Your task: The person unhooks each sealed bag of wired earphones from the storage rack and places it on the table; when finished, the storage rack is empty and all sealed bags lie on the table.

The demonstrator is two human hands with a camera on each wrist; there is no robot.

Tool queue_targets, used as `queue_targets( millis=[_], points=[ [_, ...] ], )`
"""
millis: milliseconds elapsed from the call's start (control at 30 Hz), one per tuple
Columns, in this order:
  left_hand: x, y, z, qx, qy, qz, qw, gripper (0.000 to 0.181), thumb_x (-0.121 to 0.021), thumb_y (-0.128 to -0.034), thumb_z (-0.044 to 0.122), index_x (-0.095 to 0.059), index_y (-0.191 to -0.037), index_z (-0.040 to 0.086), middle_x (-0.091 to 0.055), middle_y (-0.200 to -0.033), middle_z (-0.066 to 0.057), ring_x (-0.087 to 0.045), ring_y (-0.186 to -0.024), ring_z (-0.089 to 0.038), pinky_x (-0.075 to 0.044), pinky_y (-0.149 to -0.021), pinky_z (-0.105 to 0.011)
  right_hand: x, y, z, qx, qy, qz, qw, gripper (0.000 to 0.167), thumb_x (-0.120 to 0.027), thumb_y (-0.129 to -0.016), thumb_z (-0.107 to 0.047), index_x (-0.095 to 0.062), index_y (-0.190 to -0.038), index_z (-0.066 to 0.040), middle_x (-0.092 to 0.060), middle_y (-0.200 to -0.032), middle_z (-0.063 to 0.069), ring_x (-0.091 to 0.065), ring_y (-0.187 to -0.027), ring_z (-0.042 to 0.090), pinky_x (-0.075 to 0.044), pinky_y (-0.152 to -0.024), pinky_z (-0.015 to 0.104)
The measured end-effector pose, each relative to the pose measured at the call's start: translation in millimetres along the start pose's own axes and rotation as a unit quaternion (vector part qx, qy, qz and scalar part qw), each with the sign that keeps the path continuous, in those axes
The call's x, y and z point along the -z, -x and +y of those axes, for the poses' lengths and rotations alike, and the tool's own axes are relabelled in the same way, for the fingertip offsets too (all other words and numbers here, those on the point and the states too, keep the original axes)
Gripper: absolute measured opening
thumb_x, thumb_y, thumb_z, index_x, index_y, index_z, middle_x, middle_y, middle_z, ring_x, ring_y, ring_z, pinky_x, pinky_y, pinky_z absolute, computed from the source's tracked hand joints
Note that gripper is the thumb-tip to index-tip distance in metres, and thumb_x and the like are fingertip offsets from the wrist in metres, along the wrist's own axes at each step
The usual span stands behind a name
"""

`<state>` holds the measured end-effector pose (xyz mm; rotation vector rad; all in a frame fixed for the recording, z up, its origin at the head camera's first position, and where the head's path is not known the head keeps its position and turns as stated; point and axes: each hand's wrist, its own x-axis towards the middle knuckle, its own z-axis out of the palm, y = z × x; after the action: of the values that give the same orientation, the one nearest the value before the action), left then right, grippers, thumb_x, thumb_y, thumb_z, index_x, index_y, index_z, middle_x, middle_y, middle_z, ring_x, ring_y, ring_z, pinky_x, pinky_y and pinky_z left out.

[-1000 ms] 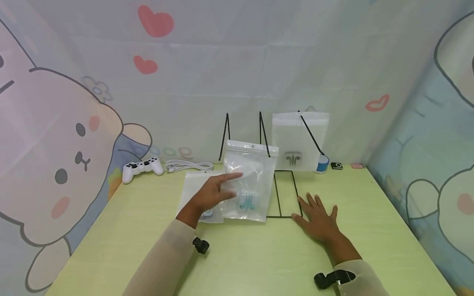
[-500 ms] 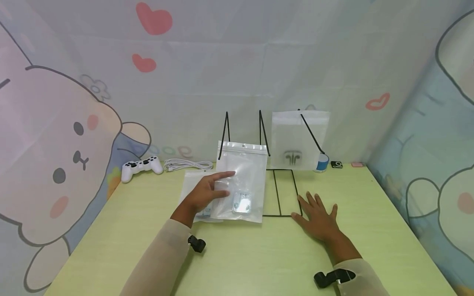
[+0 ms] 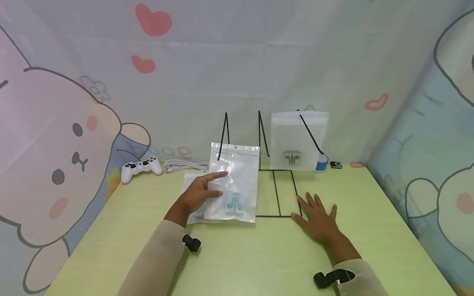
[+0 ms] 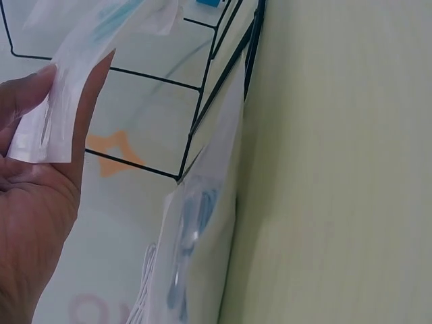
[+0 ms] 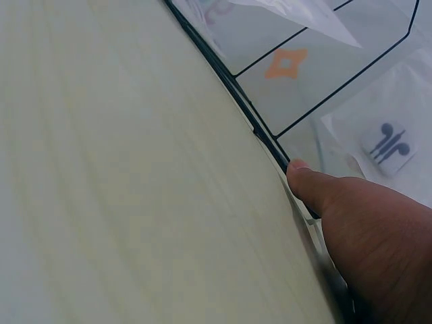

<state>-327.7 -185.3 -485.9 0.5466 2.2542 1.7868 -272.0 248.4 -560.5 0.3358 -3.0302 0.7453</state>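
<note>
My left hand point(image 3: 194, 195) pinches the left edge of a white zip bag point(image 3: 237, 172) between thumb and fingers. The bag hangs upright, with a teal earphone picture showing low on its clear front. A left hook of the black wire display rack point(image 3: 278, 197) passes across the bag's upper left part; whether it runs through the bag's hole I cannot tell. My right hand point(image 3: 316, 218) lies with fingers spread, its thumb touching the rack's base in the right wrist view point(image 5: 297, 172). Another earphone bag point(image 3: 296, 135) hangs on the rack's right hook.
A second white bag point(image 4: 202, 236) lies on the table, partly behind the held one. Along the back are a white game controller point(image 3: 142, 167), a coiled white cable point(image 3: 185, 165), a blue-and-white round container point(image 3: 322, 163), a small black player point(image 3: 336, 165) and a pink item point(image 3: 357, 165).
My left hand has moved left with the zip bag, from near the middle hook to the left hook. My right hand and the hanging bag have stayed put.
</note>
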Motion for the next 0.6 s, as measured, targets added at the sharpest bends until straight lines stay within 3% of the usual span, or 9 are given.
queue_targets(
  millis=[167,233,400,533,600],
  points=[
    [8.2,3.7,-0.9,0.004,0.047,-0.004,0.9989,0.072,-0.076,-0.0959,-0.003,-0.056,-0.162,0.016,-0.04,-0.175,-0.006,-0.065,-0.121,-0.011,-0.059,-0.094,-0.022,2.1,1.0,-3.4,0.001,-0.001,0.007,1.0,0.082,-0.049,-0.109,-0.067,-0.034,-0.173,-0.019,-0.019,-0.183,0.021,-0.009,-0.169,0.052,0.013,-0.117,0.092],
    [11.8,5.6,-1.2,0.012,0.075,-0.009,0.997,0.073,-0.073,-0.0959,-0.008,-0.053,-0.163,0.013,-0.046,-0.17,-0.013,-0.068,-0.118,-0.013,-0.061,-0.094,-0.025,2.4,1.3,-4.3,-0.001,0.0,0.005,1.0,0.082,-0.049,-0.109,-0.067,-0.034,-0.174,-0.019,-0.019,-0.183,0.02,-0.009,-0.169,0.051,0.012,-0.118,0.091],
    [21.9,9.8,-4.0,0.035,0.109,-0.013,0.9933,0.075,-0.07,-0.097,-0.011,-0.05,-0.165,0.014,-0.064,-0.147,-0.013,-0.075,-0.111,-0.015,-0.065,-0.092,-0.03,1.6,0.7,-4.4,-0.003,0.004,0.0,1.0,0.082,-0.049,-0.109,-0.068,-0.034,-0.174,-0.019,-0.019,-0.183,0.021,-0.008,-0.17,0.051,0.012,-0.118,0.091],
    [29.7,12.6,-8.0,0.04,0.123,-0.014,0.9915,0.075,-0.07,-0.0973,-0.011,-0.049,-0.165,0.013,-0.07,-0.135,-0.005,-0.075,-0.108,-0.015,-0.066,-0.09,-0.031,1.2,0.1,-3.1,-0.004,0.004,0.001,1.0,0.083,-0.048,-0.109,-0.069,-0.033,-0.174,-0.02,-0.018,-0.183,0.02,-0.008,-0.17,0.051,0.013,-0.118,0.091],
    [33.5,14.5,-10.9,0.041,0.123,-0.011,0.9916,0.075,-0.071,-0.0973,-0.01,-0.049,-0.165,0.013,-0.069,-0.137,-0.002,-0.075,-0.106,-0.014,-0.065,-0.088,-0.03,0.6,0.5,-2.6,-0.003,0.003,0.002,1.0,0.082,-0.048,-0.109,-0.069,-0.034,-0.174,-0.02,-0.019,-0.183,0.02,-0.008,-0.169,0.051,0.013,-0.117,0.091]
  ],
)
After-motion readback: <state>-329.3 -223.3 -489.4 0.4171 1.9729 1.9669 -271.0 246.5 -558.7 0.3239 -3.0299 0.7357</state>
